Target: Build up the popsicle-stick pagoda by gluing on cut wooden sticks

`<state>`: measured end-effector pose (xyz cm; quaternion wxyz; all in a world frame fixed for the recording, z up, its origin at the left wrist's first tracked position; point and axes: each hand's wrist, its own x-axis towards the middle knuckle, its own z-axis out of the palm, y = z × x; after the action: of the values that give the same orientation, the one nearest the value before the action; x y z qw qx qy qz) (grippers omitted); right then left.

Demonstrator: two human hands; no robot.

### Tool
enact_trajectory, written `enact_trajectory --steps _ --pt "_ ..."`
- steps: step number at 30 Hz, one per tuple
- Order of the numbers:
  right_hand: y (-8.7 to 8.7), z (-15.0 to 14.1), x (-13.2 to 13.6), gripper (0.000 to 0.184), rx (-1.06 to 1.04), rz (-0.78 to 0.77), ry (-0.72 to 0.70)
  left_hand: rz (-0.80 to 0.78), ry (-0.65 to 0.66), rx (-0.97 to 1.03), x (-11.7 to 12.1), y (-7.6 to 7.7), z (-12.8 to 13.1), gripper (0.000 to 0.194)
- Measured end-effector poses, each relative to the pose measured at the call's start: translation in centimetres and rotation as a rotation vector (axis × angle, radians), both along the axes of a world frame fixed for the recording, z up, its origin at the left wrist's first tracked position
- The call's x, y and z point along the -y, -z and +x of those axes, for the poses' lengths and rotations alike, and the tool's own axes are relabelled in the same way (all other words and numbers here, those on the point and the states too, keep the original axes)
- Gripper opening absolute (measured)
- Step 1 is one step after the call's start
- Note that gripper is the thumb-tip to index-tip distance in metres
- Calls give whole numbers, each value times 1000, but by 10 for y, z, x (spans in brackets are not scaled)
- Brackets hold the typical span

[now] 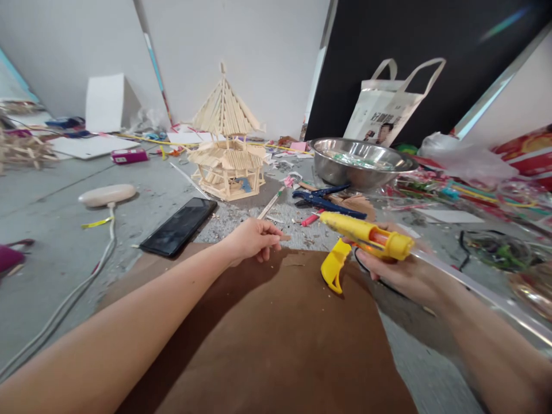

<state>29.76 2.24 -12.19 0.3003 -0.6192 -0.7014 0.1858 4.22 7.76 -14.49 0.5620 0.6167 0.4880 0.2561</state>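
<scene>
My left hand is above the brown sheet's far edge, thumb and fingers pinched on a small flat brown piece, perhaps wood or card. On the right, my right hand is closed around a yellow hot glue gun, whose nozzle points left towards my left hand. Below its body hangs the gun's yellow trigger, and a long clear glue stick runs out of its back along my forearm. Ahead stands a pagoda model of pale wooden sticks, with two roof tiers.
The brown sheet lies in front of me. A black phone and a white corded device lie on the left. Beyond the gun are blue-handled pliers, a steel bowl and a white tote bag. Scraps litter the floor.
</scene>
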Motion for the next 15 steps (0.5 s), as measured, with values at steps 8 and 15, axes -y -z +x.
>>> enact_trajectory --steps 8,15 --pt "-6 -19 9 25 -5 -19 -110 -102 -38 171 4 -4 5 12" --pt "5 -27 11 28 -82 -44 -171 -106 -104 216 8 -5 11 6"
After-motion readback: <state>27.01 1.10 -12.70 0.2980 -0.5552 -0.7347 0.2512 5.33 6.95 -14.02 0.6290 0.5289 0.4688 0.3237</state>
